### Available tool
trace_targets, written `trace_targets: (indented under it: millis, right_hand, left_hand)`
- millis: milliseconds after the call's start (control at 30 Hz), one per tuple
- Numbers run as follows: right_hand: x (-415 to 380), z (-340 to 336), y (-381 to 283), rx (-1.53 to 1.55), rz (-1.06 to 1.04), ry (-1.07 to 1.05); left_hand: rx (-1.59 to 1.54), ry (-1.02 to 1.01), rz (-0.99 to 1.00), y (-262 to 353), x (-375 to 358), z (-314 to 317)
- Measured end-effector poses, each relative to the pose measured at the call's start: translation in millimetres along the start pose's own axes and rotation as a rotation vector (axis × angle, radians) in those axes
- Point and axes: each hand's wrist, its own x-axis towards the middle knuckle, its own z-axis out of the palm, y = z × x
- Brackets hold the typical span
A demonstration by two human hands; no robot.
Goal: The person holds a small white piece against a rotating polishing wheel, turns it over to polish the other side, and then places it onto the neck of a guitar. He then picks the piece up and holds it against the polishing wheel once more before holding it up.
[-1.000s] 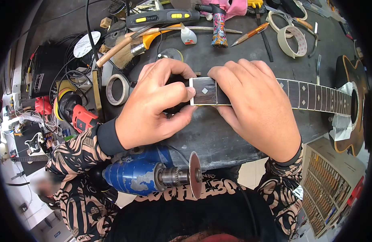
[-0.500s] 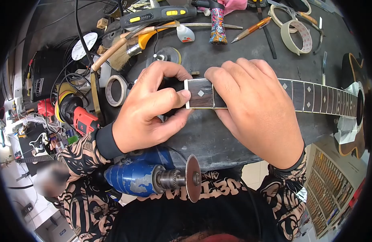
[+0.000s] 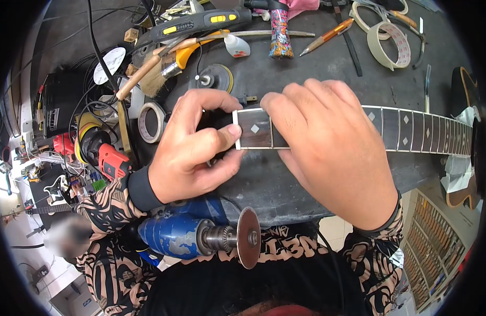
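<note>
A guitar neck with a dark fretboard and diamond inlays stretches from the middle to the right. My right hand is closed over it from above, its thumb side along the near edge. At the neck's left end sits a white nut. My left hand is closed around that end: one fingertip presses on the nut, another finger rests at its far end and the thumb at its near end. The headstock region beyond the nut is dark and mostly covered by my fingers.
A blue rotary tool with a brown disc lies close to my body. Rolls of tape, a brush, a glue bottle and a red sander surround the work. A file rack stands lower right.
The neck and both hands have shifted slightly left and toward my body in view, with a small camera movement too. Both grips look the same.
</note>
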Motion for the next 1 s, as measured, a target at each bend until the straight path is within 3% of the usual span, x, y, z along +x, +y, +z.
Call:
trace_targets:
  millis: [500,633,767,800,833,867,900,933,967,1000]
  right_hand:
    - [0.9,-3.3,0.5,0.017,0.0,-0.041]
    - [-1.5,-3.1,2.1,0.045,-0.05,0.031]
    - [0.0,-10.2,7.8,0.066,-0.179,0.057]
    - [1.7,-15.1,6.4,0.145,-0.198,0.082]
    - [3.8,-19.4,1.2,0.222,-0.219,0.104]
    - [2.8,-23.2,-10.6,0.247,-0.194,0.092]
    - [0.7,-27.3,-32.6,0.246,-0.234,0.087]
    - [-5.0,-31.2,-63.3,0.257,-0.325,0.021]
    - [-6.0,-26.5,-94.5,0.243,-0.391,-0.03]
    - [-13.1,-23.1,-127.2,0.181,-0.417,-0.11]
  left_hand:
    - [-0.05,0.077,-0.026,3.5,1.6,-2.2]
    - [0.028,0.075,0.089,26.2,12.8,-42.5]
    - [-0.107,0.256,0.017,64.3,-7.2,-93.6]
    - [-0.325,0.361,0.092,56.2,-12.1,-97.4]
    - [-0.298,0.429,-0.012,79.2,-33.8,-101.9]
    - [-0.218,0.432,0.005,86.0,-50.7,-114.8]
    - [-0.137,0.433,0.021,93.1,-70.5,-130.5]
    - [-0.126,0.418,-0.086,116.3,-96.3,-145.9]
    - [0.041,0.594,-0.233,114.1,-125.7,-146.4]
    - [-0.024,0.637,-0.269,121.3,-149.0,-147.5]
